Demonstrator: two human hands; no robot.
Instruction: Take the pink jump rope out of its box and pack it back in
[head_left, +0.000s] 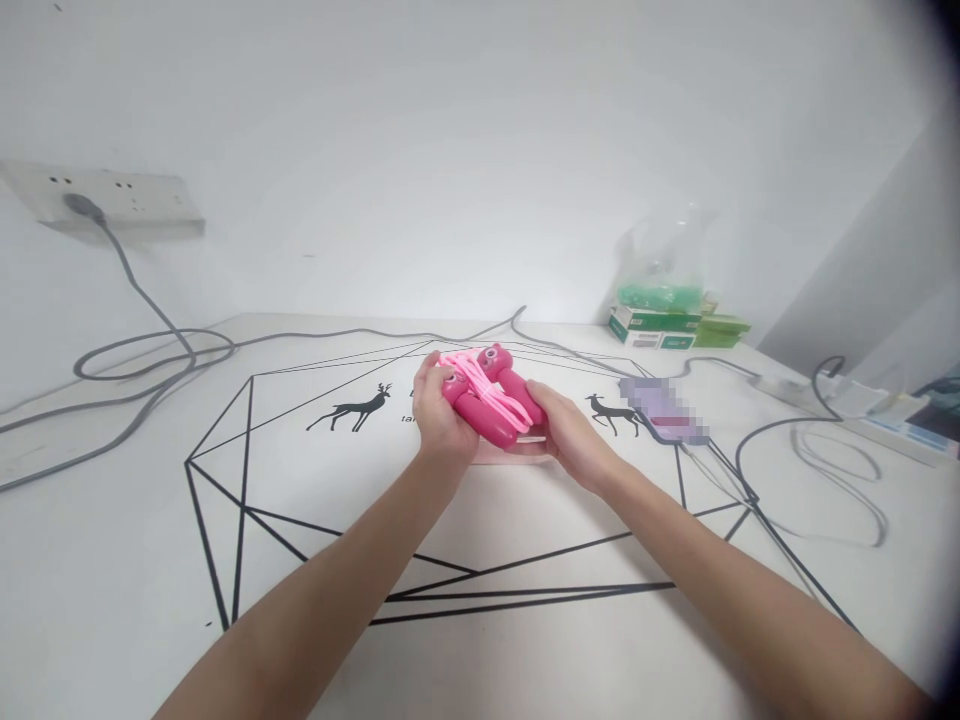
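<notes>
A pink skipping rope (491, 400) is held up just above the white patterned mat, in the middle of the view. Its cord is bundled between two dark pink handles with round, animal-like ends. My left hand (442, 410) wraps round the left handle, its fingers partly hidden behind the bundle. On the other side, my right hand (562, 430) grips the right handle, with fingers reaching underneath.
A phone (664, 410) lies right of my hands. Green and white boxes (654, 325) with a clear bag (664, 265) stand at the back right. Grey cables (360, 332) run along the back and both sides. A plug sits in the wall socket (150, 205) at left.
</notes>
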